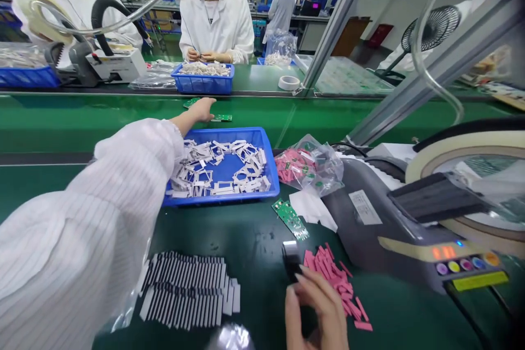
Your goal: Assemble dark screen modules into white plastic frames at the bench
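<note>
A tray [270, 169] of punched frames [217, 167] sits behind stacked strips [188, 290], with a tape dispenser [381, 219] to its right.

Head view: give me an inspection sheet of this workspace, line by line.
surface: green conveyor belt alongside a dark green bench
job's things: blue tray of white pieces; rows of black strips; loose pink strips; green circuit boards
clutter: plastic bag of pink pieces; white paper
hands: left hand open, at the green circuit boards; right hand pinching a small dark piece
cables: black cable behind the tape dispenser; clear hose overhead
surroundings: co-worker across the belt, with a second blue tray; fan
</note>
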Demonstrator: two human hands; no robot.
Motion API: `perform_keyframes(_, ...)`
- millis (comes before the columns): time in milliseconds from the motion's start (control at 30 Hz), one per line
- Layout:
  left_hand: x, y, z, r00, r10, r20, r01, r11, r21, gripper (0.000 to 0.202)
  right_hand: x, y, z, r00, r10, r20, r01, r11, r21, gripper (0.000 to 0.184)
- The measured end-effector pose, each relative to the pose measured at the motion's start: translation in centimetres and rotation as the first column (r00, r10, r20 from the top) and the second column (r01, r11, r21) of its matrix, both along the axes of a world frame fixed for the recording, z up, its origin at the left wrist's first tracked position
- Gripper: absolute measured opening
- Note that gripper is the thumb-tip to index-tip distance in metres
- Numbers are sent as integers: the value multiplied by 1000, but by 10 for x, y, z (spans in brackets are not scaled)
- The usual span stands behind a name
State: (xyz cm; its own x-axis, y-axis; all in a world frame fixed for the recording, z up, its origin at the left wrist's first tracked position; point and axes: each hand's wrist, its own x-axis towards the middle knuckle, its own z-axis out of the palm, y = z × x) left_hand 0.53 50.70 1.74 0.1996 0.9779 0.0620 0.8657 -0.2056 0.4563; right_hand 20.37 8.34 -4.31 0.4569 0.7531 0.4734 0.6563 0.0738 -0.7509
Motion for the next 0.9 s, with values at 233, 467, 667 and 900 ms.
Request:
perform_keyframes(233, 7, -156, 37, 963, -239, 122, 220, 964, 149, 60, 28, 18, -3, 942, -46, 331, 77, 994, -79, 32)
perform_keyframes(467, -4, -372, 32, 759, -464, 457, 550, 832, -69, 52, 48, 28, 9, 950, 85, 300, 16, 948, -317, 51)
perform_keyframes(667, 16, -448, -6, 694, -117, 710, 417, 870, -264, 31, 49, 31, 12, 986, 152, 63, -127, 945, -303, 47)
perform_keyframes(900, 49, -470, -21, 204, 414, 887, 543, 706, -454, 52, 24, -19, 56, 917, 312, -250, -366, 906, -212, 36)
